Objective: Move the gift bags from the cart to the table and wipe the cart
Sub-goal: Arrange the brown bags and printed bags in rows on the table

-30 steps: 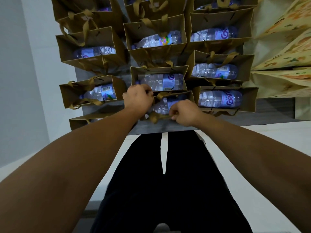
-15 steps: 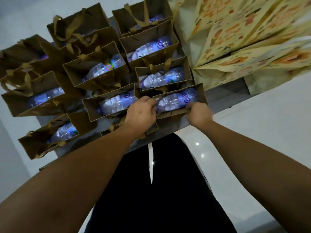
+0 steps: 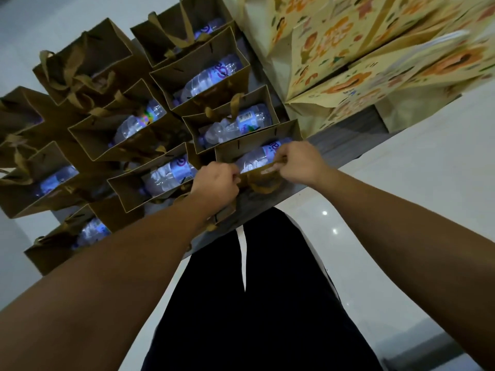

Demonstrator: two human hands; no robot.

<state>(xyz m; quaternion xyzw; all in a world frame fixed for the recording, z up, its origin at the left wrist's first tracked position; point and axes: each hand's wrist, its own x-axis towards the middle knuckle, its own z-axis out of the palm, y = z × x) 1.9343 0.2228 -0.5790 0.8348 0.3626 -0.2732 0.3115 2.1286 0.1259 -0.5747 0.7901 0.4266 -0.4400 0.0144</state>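
Head view, looking down: nearest are the person's dark trousers [image 3: 257,303] with a white drawstring [image 3: 243,253] hanging at the middle, over a glossy white floor [image 3: 388,210]. Both forearms reach forward to the near edge of a grey surface [image 3: 348,135]. The left hand [image 3: 215,183] is curled into a fist, its fingers pinching the left end of a gold ribbon handle [image 3: 263,171]. The right hand [image 3: 297,163] is likewise curled, pinching the right end of the same ribbon. That handle belongs to the nearest gift bag [image 3: 254,151], a brown paper bag standing upright at the surface's front edge, with a clear water bottle [image 3: 261,156] lying inside it. Just left of it stands another brown bag [image 3: 139,194] holding a bottle, and one more sits lower left near the corner [image 3: 53,250]. Behind these, further brown bags [image 3: 187,76] stand in close rows, touching or nearly touching each other, most with a bottle visible inside and ribbon handles flopped over their rims. At the far right, beyond the brown bags, larger cream bags with an orange floral print [image 3: 361,62] lie leaning against each other; their contents cannot be seen.
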